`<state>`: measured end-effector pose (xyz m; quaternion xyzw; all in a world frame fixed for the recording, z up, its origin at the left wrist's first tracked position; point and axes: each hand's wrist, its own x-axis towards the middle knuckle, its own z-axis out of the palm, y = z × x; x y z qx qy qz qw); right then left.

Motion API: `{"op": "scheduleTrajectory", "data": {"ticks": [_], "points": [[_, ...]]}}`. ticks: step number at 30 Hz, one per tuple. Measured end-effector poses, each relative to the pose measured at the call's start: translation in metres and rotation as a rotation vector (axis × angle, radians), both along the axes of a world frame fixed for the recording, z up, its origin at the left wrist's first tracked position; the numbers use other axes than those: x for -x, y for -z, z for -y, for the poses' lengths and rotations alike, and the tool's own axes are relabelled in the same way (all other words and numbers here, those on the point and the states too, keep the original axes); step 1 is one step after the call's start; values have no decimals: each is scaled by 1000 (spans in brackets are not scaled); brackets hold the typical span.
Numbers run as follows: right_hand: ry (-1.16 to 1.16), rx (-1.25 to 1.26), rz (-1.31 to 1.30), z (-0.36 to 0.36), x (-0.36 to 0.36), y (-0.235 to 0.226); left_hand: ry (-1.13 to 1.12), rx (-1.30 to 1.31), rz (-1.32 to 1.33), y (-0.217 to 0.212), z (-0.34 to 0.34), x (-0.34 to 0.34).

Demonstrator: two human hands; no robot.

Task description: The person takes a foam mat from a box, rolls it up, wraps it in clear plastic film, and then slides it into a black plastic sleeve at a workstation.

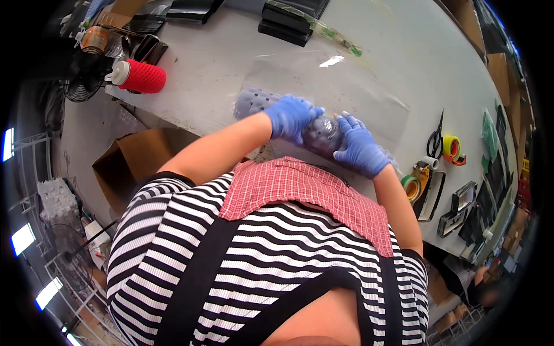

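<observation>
A long grey knobbly roller (254, 102) lies near the table's front edge, with clear plastic film around it. Between my hands bulges a rounded grey part (322, 136) under shiny film; whether it belongs to the roller or is a separate piece I cannot tell. My blue-gloved left hand (292, 119) curls over the roller, fingers against the left side of the bulge. From the right, my right hand (362, 145), also gloved in blue, grips with thumb near and fingers on the far side. Beyond them a clear plastic sheet (378, 109) lies flat on the table.
At left are a red-sleeved bottle (144, 77), a fan (82, 86) and an open cardboard box (135, 158). On the right lie scissors (435, 142), yellow tape (452, 149), a tape dispenser (423, 179) and metal frames (456, 210). Black plastic pouches (285, 24) sit at the back.
</observation>
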<state>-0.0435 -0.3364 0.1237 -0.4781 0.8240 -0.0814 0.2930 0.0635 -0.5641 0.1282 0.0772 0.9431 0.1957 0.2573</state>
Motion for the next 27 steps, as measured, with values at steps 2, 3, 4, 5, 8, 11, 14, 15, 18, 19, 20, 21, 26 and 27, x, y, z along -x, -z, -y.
{"op": "scheduleTrajectory", "data": {"ticks": [2,3,4,5,8,11,14,15,18,19,20,21,26,27], "points": [[23,-25,-196,4,-27,-2,-19,-148,165,-2,15,22],[39,-43,-298,9,-41,-4,-100,-260,374,-17,21,33],[55,-61,-399,11,-47,-3,-180,-369,584,-24,25,40],[97,-47,-362,17,-40,4,-168,-338,434,-28,28,41],[121,-64,-360,9,-31,8,-385,-346,558,-48,37,48],[103,-27,-265,14,-20,4,-329,-119,334,-3,119,41],[54,-35,-258,19,-3,4,-439,56,-394,5,142,15],[45,-65,-181,25,10,-1,-275,72,-345,-28,88,17],[33,-112,-43,32,39,-1,-2,321,-366,-7,-18,-3],[50,-100,8,31,49,2,-5,310,-337,0,-18,3],[63,-88,61,31,52,4,-13,299,-305,7,-13,13],[38,-80,-73,32,52,-1,-37,288,-281,9,-7,28],[151,-41,-386,13,34,-19,60,118,-234,5,30,80],[141,-98,-396,7,34,-10,108,139,-357,12,30,79]]}}
